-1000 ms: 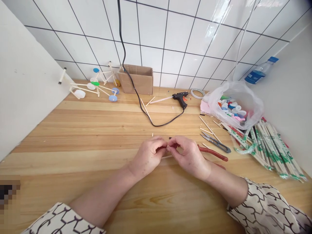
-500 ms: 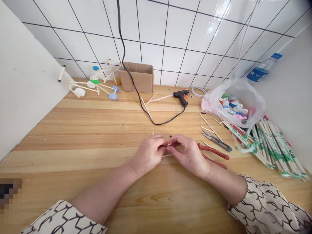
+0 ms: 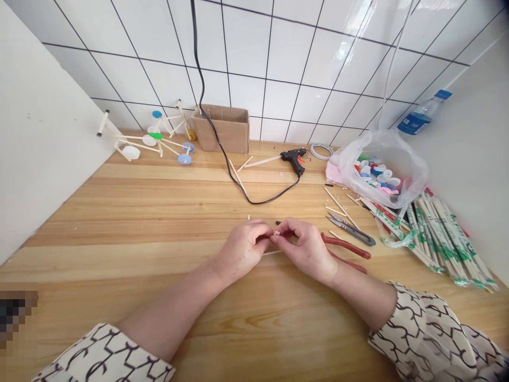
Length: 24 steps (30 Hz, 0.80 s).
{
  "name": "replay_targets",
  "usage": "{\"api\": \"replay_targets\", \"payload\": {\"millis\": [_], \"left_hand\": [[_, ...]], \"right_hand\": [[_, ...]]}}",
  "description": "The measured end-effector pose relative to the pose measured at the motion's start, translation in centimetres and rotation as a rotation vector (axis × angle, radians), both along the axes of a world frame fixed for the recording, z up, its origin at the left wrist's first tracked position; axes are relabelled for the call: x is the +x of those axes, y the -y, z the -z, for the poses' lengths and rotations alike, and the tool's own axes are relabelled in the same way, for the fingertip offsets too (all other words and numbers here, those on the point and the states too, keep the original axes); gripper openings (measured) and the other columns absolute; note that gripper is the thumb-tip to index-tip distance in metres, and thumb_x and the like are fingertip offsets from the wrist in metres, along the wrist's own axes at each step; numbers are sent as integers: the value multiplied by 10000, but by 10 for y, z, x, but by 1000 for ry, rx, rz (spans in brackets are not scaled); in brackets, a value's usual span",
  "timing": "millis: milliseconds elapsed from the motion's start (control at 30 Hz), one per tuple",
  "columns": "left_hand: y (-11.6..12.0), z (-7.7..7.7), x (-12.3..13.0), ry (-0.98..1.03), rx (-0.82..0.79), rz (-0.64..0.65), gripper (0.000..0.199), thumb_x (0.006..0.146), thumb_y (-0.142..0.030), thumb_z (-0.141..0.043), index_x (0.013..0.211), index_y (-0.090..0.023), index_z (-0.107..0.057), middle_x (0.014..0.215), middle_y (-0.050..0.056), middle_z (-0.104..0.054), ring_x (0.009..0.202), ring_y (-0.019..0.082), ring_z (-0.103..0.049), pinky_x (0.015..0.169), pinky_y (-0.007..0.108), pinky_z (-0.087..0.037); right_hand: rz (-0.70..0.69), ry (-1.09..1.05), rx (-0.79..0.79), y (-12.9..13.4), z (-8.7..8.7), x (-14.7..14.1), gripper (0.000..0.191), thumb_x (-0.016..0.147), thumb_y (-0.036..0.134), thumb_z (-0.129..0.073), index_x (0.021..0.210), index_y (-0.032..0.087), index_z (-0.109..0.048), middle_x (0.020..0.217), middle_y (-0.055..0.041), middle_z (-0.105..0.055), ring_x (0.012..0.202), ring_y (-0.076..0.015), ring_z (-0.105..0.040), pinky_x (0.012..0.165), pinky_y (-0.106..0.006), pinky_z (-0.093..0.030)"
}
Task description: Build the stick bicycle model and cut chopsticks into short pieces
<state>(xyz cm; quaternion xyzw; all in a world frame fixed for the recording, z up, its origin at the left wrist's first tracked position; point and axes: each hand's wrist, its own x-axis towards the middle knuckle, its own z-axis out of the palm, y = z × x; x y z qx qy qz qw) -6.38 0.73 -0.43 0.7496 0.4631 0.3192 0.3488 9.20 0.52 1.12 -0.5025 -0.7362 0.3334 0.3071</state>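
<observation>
My left hand [image 3: 243, 249] and my right hand [image 3: 306, 250] meet at the middle of the wooden tabletop [image 3: 131, 212], fingertips close together. Between them they pinch a small wooden stick [image 3: 275, 233], and its pale tip shows above the fingers. A thin stick end [image 3: 272, 253] pokes out below the hands, and I cannot tell how it joins the pinched piece. Red-handled pliers [image 3: 345, 250] lie just right of my right hand, beside steel thread snips [image 3: 350, 231].
A black glue gun [image 3: 294, 161] with its cable lies behind the hands, near loose sticks [image 3: 338, 204]. At right are a plastic bag of bottle caps [image 3: 377, 170] and chopstick bundles [image 3: 449, 244]. A cardboard box [image 3: 222, 130] and a stick-built wheeled model [image 3: 149, 142] stand back left.
My hands stay together on the small stick with only slight finger shifts. The whole view has drifted a little as my head moves.
</observation>
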Motion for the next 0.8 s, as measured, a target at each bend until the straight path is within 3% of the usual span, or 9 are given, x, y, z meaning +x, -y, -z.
{"api": "replay_targets", "payload": {"millis": [200, 333, 433, 533, 800], "left_hand": [[2, -10, 1, 119, -64, -71, 144, 758, -232, -589, 636, -158, -611, 626, -6, -573, 616, 122, -510, 588, 219, -392], [-1, -11, -4, 152, -132, -124, 126, 749, -255, -582, 698, -162, -650, 655, -5, -634, 620, 129, -546, 582, 217, -408], [-7, -11, -14, 122, -160, -246, 156, 739, -289, -575, 752, -160, -663, 695, 11, -666, 644, 148, -573, 612, 236, -427], [-15, -14, -23, 0, -186, -354, 185, 721, -305, -565, 747, -158, -674, 674, 18, -670, 607, 151, -564, 582, 244, -414], [-18, -26, -27, -459, -232, -325, 200, 714, -303, -522, 626, -187, -659, 609, 24, -658, 564, 164, -558, 531, 256, -343]], "right_hand": [[51, -358, -249, -4, -3, 2, 155, 712, 291, -619, 689, 159, -540, 628, 10, -569, 557, -103, -500, 534, -226, -394], [87, -491, -311, -6, 3, 4, 224, 671, 353, -676, 678, 162, -558, 617, 26, -560, 549, -94, -478, 530, -221, -377], [102, -537, -317, -7, 7, 5, 209, 679, 336, -679, 681, 162, -562, 621, 26, -563, 555, -91, -473, 540, -219, -374], [106, -507, -295, -5, 8, 6, 202, 692, 324, -668, 673, 159, -553, 610, 28, -539, 540, -86, -447, 520, -216, -353], [57, -358, -230, 2, 10, 4, 197, 722, 322, -618, 657, 164, -521, 589, 32, -498, 518, -81, -406, 487, -208, -333]]}}
